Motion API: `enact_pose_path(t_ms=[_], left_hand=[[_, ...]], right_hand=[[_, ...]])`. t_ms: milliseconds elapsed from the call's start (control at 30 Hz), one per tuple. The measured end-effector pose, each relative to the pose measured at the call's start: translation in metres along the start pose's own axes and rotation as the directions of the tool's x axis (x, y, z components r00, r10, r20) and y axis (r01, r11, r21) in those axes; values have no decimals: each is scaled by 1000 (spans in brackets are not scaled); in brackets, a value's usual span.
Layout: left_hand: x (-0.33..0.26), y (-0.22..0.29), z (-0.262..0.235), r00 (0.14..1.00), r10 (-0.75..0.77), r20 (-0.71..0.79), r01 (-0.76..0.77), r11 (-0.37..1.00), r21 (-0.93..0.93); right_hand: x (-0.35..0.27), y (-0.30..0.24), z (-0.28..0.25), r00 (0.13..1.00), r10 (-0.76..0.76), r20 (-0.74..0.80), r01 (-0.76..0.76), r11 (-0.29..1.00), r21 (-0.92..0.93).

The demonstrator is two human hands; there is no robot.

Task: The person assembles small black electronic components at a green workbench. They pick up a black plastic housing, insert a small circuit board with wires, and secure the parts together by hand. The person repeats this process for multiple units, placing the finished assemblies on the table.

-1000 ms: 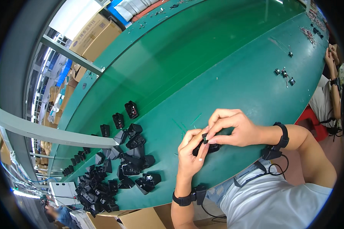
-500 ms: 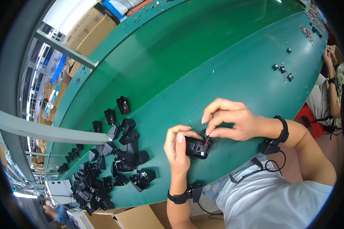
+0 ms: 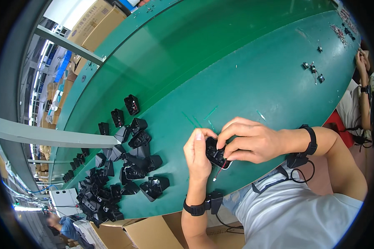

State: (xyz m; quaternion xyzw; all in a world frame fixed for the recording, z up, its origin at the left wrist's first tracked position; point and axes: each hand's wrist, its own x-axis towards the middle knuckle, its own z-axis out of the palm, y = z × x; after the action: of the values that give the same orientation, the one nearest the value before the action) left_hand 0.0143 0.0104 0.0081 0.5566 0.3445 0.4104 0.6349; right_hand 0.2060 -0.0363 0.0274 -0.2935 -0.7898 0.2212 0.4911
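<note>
Under right hand (image 3: pixel 253 143), black housing (image 3: pixel 213 153), partly hidden

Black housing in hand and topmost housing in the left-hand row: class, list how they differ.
The left hand grips the held housing, the right hand at its opening; the row housing is untouched.
A red wire trails past the held housing's edge; the row housing shows red inside.
Both are black and open.

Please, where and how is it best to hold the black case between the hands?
Probably by the outer wall of the black case, from the person's left, where the left hand holds it: the open side faces up, the right hand is over it, and the red wire crosses the near edge.
</note>
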Motion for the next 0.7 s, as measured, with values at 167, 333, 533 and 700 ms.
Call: enact_pose_path(t_ms=[167,333,533,700], left_hand=[[0,7,3,1000,-3,23,3,1000,5],[1,5,2,1000,4,13,-5,988,154],[0,4,0,1000,-25,10,25,1000,18],[5,4,10,1000,-8,27,3,987,164]], right_hand=[[0,-1,0,998,-66,3,66,996,-62],[0,-5,2,990,-141,8,139,970,-197],[1,1,5,999,-32,3,32,999,6],[-10,7,16,998,-48,-32,49,998,26]])
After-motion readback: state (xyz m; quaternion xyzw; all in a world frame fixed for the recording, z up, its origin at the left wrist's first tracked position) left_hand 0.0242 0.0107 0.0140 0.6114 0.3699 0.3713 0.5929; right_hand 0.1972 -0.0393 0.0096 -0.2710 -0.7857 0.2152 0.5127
